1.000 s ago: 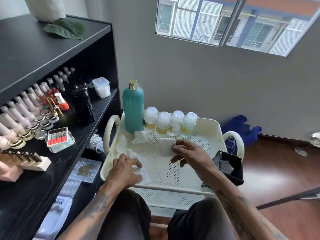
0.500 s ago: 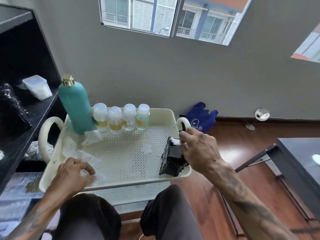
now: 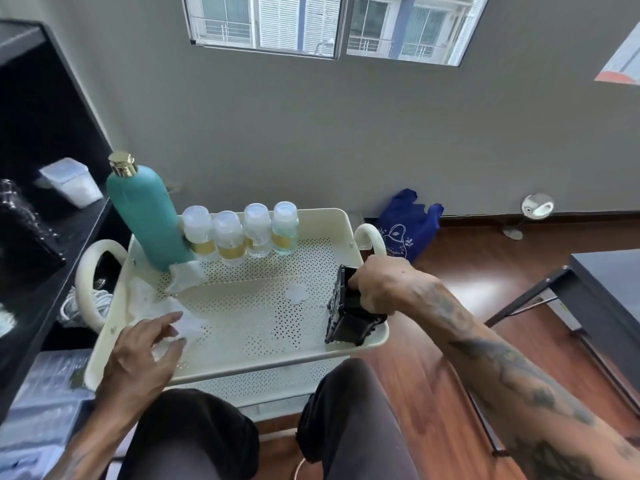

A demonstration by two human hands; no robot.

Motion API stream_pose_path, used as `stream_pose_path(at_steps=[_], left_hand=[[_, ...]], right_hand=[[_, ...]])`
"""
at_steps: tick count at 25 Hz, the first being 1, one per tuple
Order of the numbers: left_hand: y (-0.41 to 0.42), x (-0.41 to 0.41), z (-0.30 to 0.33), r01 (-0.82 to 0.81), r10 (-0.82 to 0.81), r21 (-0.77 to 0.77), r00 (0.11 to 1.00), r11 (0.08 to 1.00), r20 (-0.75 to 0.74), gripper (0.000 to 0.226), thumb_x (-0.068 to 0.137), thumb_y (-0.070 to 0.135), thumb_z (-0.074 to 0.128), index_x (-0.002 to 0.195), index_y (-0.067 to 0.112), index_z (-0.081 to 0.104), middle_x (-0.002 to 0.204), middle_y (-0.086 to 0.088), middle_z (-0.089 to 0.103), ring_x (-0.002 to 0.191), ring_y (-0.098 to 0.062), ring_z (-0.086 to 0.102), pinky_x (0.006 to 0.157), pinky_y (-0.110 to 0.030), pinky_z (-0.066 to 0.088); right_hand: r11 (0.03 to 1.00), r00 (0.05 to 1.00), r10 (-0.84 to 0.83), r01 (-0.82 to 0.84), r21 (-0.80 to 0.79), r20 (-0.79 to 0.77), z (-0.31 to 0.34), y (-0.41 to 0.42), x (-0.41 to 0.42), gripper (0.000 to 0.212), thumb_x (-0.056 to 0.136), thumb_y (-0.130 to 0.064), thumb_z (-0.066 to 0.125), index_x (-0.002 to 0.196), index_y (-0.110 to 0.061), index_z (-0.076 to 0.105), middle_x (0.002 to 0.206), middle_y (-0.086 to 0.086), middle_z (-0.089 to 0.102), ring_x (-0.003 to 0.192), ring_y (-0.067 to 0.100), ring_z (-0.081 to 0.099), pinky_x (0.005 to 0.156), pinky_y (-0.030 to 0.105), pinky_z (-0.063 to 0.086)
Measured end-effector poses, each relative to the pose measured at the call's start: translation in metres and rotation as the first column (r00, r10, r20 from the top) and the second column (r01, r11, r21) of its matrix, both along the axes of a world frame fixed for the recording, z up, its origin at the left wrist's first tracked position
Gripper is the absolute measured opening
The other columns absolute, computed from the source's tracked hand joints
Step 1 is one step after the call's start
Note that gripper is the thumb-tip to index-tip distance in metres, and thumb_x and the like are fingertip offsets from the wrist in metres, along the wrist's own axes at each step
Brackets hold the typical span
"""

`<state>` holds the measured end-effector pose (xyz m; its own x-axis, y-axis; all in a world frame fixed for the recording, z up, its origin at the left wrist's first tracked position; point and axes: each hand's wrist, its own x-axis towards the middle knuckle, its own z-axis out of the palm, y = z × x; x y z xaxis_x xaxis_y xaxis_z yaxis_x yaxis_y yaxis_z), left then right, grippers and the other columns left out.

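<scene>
Because the tray serves as the work surface, everything in use sits inside its rim. At its front left corner the left hand rests with fingers spread and loose on a crumpled tissue, gripping nothing, seemingly placed to pin or gather it. Along the back edge a teal bottle and four small jars stand in a row, likely parked clear of the working area. A cotton pad lies loose near the middle. At the front right corner the right hand clasps a black box from above, fingers curled over its top, tilting it on edge by the rim, probably to steady it for cleaning.
</scene>
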<state>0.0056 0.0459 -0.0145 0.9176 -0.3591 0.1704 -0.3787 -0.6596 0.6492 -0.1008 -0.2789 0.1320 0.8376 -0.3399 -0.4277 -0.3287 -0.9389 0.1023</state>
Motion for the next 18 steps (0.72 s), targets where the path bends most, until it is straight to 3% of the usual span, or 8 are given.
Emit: stream_pose_path(at_steps=[3,5,8,11,14,18], left_hand=[[0.003,-0.003,0.003,-0.009,0.001,-0.099,0.997,0.995,-0.073,0.026,0.083,0.007,0.074,0.103,0.023,0.071,0.094,0.003,0.069,0.088,-0.016,0.063,0.082,-0.017,0.046],[0.002,-0.002,0.005,-0.055,0.030,-0.150,0.986,0.987,-0.163,0.020,0.086,0.010,0.072,0.093,0.028,0.068,0.092,0.006,0.071,0.082,-0.010,0.066,0.071,-0.008,0.046],[0.005,0.007,0.010,-0.112,0.059,-0.188,0.962,0.976,-0.268,0.026,0.087,0.010,0.070,0.095,0.033,0.062,0.089,0.003,0.067,0.080,-0.022,0.067,0.063,-0.029,0.050],[0.005,0.010,0.021,-0.073,0.035,-0.154,0.971,0.985,-0.239,0.040,0.084,0.013,0.074,0.106,0.044,0.061,0.088,0.003,0.059,0.063,-0.016,0.065,0.051,-0.028,0.049],[-0.007,0.008,0.039,-0.084,0.019,-0.196,0.950,0.977,-0.312,0.036,0.079,0.017,0.080,0.103,0.039,0.066,0.092,-0.002,0.066,0.065,-0.011,0.068,0.067,-0.034,0.057],[-0.032,0.006,0.056,-0.162,-0.036,-0.320,0.846,0.934,-0.532,0.035,0.063,0.025,0.087,0.094,0.013,0.073,0.091,-0.016,0.075,0.081,-0.024,0.068,0.078,-0.043,0.055]], right_hand=[[0.932,0.900,-0.206,0.060,0.358,0.385,0.006,-0.026,-0.040,0.038,0.078,-0.020,0.051,0.110,-0.036,0.064,0.107,-0.010,0.068,0.090,0.010,0.062,0.084,0.033,0.053],[0.899,0.875,-0.216,0.005,0.437,0.434,0.007,-0.038,-0.064,0.061,0.073,-0.030,0.059,0.132,-0.038,0.049,0.123,-0.013,0.055,0.090,-0.001,0.054,0.095,0.031,0.048],[0.837,0.920,-0.204,-0.014,0.547,0.336,-0.008,-0.039,-0.071,0.094,0.069,-0.038,0.074,0.148,-0.040,0.023,0.132,-0.016,0.037,0.090,0.004,0.060,0.092,0.031,0.050],[0.835,0.891,-0.188,-0.077,0.545,0.414,-0.033,-0.039,-0.065,0.089,0.072,-0.039,0.077,0.147,-0.032,0.029,0.141,-0.018,0.032,0.095,0.006,0.057,0.096,0.031,0.048],[0.837,0.858,-0.181,-0.122,0.533,0.480,-0.049,-0.041,-0.059,0.081,0.072,-0.041,0.077,0.142,-0.033,0.037,0.142,-0.023,0.031,0.095,0.006,0.057,0.094,0.030,0.047],[0.843,0.852,-0.191,-0.112,0.527,0.487,-0.055,-0.047,-0.061,0.081,0.069,-0.048,0.077,0.139,-0.038,0.038,0.137,-0.030,0.031,0.085,-0.003,0.061,0.087,0.027,0.049]])
